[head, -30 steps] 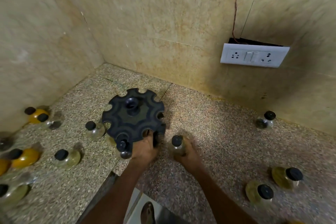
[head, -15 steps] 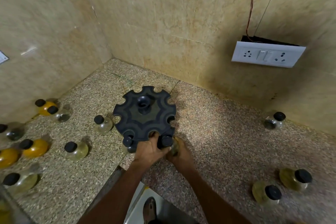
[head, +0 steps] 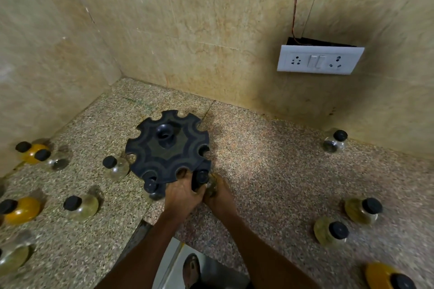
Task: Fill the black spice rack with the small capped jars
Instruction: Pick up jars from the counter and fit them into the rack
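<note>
Rack (head: 167,148): centre of desk (head: 270,171), one jar (head: 150,186) slotted at near-left edge. L hand (head: 182,192) grips rack's near rim, fingers curled. R hand (head: 217,195) pinches 2nd jar (head: 203,177) at slot right of it; jar body mostly hidden. 1 s ago that jar stood clear of rack.

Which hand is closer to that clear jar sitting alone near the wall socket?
The right. The right hand is at the rack's near edge on the side towards that jar; the left hand is just beyond it, farther from the jar. Both are well short of it.
</note>
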